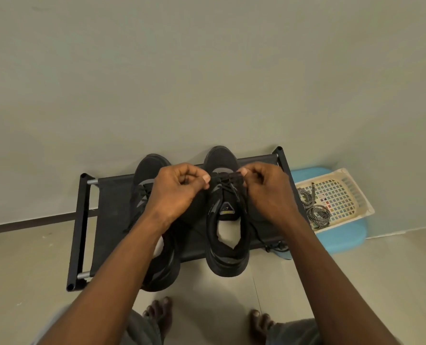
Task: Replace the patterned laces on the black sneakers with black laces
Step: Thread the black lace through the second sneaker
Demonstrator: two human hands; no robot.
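Right-side sneaker (225, 245) and left-side sneaker (147, 170) sit side by side on a low black rack (112, 207), toes toward the wall. Left hand (177, 192) and right hand (269, 192) each pinch the black lace (228, 176) stretched across the right-side sneaker near its toe, fingers curled tight. Patterned laces (314, 210) lie coiled in a cream basket (351, 192) on a blue stool (341, 241), just right of the rack.
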